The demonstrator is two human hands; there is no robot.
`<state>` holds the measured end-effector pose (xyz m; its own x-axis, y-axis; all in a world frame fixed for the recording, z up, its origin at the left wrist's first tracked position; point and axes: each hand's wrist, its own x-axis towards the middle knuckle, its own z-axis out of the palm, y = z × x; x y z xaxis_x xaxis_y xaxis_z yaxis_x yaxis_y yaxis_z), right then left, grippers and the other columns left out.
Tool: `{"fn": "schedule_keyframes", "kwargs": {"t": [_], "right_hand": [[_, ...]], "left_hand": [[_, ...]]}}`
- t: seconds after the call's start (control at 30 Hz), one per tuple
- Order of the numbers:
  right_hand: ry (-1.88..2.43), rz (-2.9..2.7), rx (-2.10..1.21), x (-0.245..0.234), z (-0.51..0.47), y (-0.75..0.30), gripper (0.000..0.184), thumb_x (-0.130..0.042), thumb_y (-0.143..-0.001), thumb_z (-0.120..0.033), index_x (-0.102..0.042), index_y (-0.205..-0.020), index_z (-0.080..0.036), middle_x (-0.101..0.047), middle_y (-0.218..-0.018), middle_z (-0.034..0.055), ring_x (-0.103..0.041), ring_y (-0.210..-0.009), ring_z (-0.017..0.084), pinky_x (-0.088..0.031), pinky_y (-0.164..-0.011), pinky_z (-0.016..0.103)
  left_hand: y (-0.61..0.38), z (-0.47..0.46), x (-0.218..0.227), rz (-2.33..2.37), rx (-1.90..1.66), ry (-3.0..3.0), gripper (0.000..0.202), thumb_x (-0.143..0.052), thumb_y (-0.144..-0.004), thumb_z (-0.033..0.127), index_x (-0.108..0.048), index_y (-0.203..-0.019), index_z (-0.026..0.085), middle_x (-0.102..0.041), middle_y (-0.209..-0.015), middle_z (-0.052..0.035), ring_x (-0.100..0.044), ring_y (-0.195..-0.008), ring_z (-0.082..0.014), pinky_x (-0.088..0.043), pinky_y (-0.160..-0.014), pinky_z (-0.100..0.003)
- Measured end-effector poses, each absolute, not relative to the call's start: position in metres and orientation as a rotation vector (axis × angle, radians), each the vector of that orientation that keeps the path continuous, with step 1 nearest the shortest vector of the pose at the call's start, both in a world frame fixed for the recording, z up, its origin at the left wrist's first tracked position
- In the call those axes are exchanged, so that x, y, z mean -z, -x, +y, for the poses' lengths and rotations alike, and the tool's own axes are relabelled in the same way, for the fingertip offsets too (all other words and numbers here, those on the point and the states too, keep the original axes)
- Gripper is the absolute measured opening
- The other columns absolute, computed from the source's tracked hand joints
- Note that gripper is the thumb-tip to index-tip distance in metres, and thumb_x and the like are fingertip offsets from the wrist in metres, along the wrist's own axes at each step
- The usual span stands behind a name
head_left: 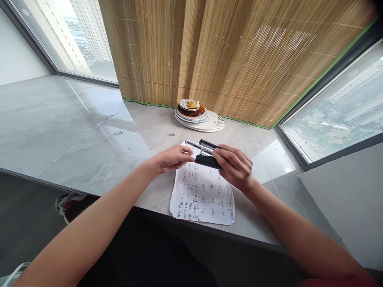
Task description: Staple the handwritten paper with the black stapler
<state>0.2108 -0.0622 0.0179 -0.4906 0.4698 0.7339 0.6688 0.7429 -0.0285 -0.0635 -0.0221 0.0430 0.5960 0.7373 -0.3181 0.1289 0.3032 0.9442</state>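
A black stapler [208, 161] is folded open above a sheet of paper, its metal staple channel [194, 144] showing between the two black halves. My right hand [236, 164] is closed around its right end, fingers on top. On the other side, my left hand [176, 158] has its fingers curled, with the fingertips at the stapler's left end. Whatever those fingers pinch, if anything, is too small or hidden to tell. Under both hands lies the white paper [206, 203] with rows of handwriting, creased and reaching the table's near edge.
A small grey strip, perhaps staples [171, 134], lies beyond my left hand on the grey tabletop [143, 135]. Stacked plates [191, 119] with a yellow packet [193, 104] on top stand at the back, before a bamboo blind [209, 52]. Windows flank the blind.
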Motion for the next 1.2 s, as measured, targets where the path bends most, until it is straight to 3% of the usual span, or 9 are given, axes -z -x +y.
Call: {"fn": "schedule_keyframes", "kwargs": {"t": [0.23,0.43,0.57,0.67,0.73,0.9,1.0,1.1,1.2], "right_hand": [[0.736,-2.241,0.463,-0.021,-0.060,-0.215,0.035,-0.067,-0.095,-0.010,-0.078,-0.116,-0.035,-0.081,-0.107,0.0001,-0.077,-0.116,0.028,-0.063,-0.085,0.042],[0.905,-2.026,0.241,-0.026,-0.065,-0.202,0.026,-0.069,-0.092,-0.014,-0.078,-0.109,-0.033,-0.079,-0.107,0.0043,-0.076,-0.106,0.029,-0.062,-0.085,0.046],[1.209,-1.689,-0.183,-0.026,-0.069,-0.188,0.007,-0.076,-0.089,-0.025,-0.073,-0.095,-0.026,-0.073,-0.093,0.0047,-0.068,-0.079,0.022,-0.055,-0.065,0.039],[1.335,-1.632,-0.495,-0.019,-0.068,-0.183,0.014,-0.079,-0.084,-0.031,-0.068,-0.086,-0.023,-0.065,-0.079,0.0014,-0.058,-0.068,0.018,-0.045,-0.056,0.033],[1.336,-1.691,-0.607,-0.014,-0.066,-0.182,0.018,-0.082,-0.081,-0.033,-0.068,-0.084,-0.022,-0.066,-0.079,0.0011,-0.058,-0.069,0.018,-0.044,-0.059,0.032],[1.356,-1.879,-0.591,-0.006,-0.060,-0.181,0.017,-0.084,-0.077,-0.032,-0.070,-0.081,-0.023,-0.070,-0.081,0.0023,-0.061,-0.082,0.023,-0.046,-0.069,0.036],[1.375,-2.024,-0.503,-0.005,-0.056,-0.182,0.021,-0.086,-0.077,-0.032,-0.067,-0.079,-0.023,-0.069,-0.078,0.0022,-0.060,-0.080,0.024,-0.047,-0.072,0.038],[1.214,-2.078,-0.314,-0.011,-0.055,-0.183,0.029,-0.088,-0.080,-0.041,-0.069,-0.097,-0.026,-0.072,-0.095,0.0052,-0.063,-0.091,0.027,-0.052,-0.081,0.044],[0.998,-2.008,-0.082,-0.020,-0.062,-0.183,0.038,-0.085,-0.086,-0.045,-0.068,-0.116,-0.029,-0.073,-0.115,0.0080,-0.067,-0.108,0.030,-0.054,-0.094,0.050]], "left_hand": [[0.058,-0.026,-0.046,0.741,-0.605,-1.001,0.038,-0.084,-0.081,0.019,-0.047,-0.072,0.019,-0.029,-0.062,0.0099,-0.018,-0.049,-0.0021,-0.013,-0.041,-0.017],[0.057,-0.024,-0.047,0.719,-0.716,-0.727,0.016,-0.069,-0.088,0.013,-0.056,-0.080,0.015,-0.044,-0.069,0.0038,-0.031,-0.049,-0.0020,-0.027,-0.040,-0.014],[0.058,-0.016,-0.047,0.798,-0.988,-0.575,0.015,-0.048,-0.094,0.011,-0.060,-0.086,0.014,-0.057,-0.079,-0.0043,-0.053,-0.060,-0.0085,-0.052,-0.056,-0.020],[0.062,-0.011,-0.049,0.826,-1.173,-0.578,0.021,-0.045,-0.098,0.007,-0.060,-0.084,0.015,-0.060,-0.079,-0.0045,-0.062,-0.070,-0.0103,-0.061,-0.077,-0.023],[0.064,-0.010,-0.050,0.824,-1.216,-0.598,0.024,-0.045,-0.104,0.009,-0.061,-0.086,0.014,-0.063,-0.080,-0.0043,-0.065,-0.071,-0.0101,-0.062,-0.081,-0.024],[0.063,-0.015,-0.051,0.852,-1.181,-0.776,0.023,-0.046,-0.112,0.017,-0.066,-0.102,0.010,-0.073,-0.089,-0.0071,-0.067,-0.063,-0.0093,-0.062,-0.070,-0.025],[0.061,-0.020,-0.051,0.794,-1.088,-0.944,0.020,-0.054,-0.111,0.026,-0.067,-0.110,0.010,-0.079,-0.100,-0.0127,-0.077,-0.079,-0.0155,-0.064,-0.080,-0.030],[0.060,-0.026,-0.052,0.749,-0.986,-1.107,0.028,-0.067,-0.106,0.036,-0.065,-0.120,0.012,-0.081,-0.109,-0.0167,-0.080,-0.094,-0.0215,-0.064,-0.091,-0.036],[0.058,-0.033,-0.053,0.726,-0.885,-1.311,0.047,-0.079,-0.096,0.042,-0.062,-0.129,0.014,-0.083,-0.100,-0.0150,-0.081,-0.095,-0.0242,-0.063,-0.090,-0.036]]}}
